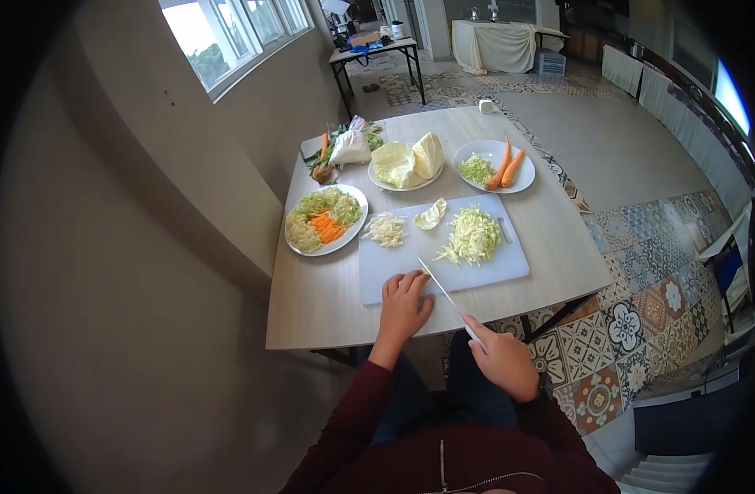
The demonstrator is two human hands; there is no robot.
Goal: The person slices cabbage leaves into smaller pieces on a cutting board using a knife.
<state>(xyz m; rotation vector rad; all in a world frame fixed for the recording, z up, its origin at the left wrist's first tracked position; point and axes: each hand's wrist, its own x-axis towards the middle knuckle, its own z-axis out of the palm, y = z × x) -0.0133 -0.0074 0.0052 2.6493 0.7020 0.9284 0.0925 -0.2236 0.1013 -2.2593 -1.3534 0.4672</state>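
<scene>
Right hand [505, 362], apart from the left, closed round a white-handled steel knife [439, 286], blade slanting away leftward. Left hand [404, 306], nearer: fingers at a small pale piece [426, 274], left of the blade; grip cannot be told. Beneath: white rectangular cutting board [390, 267]. Beyond: shredded pale-green cabbage [473, 235].

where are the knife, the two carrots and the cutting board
knife [437, 281]: head view, on the blade
two carrots [506, 170]: head view, on the left one's body
cutting board [385, 284]: head view, bare lower-left surface
</scene>
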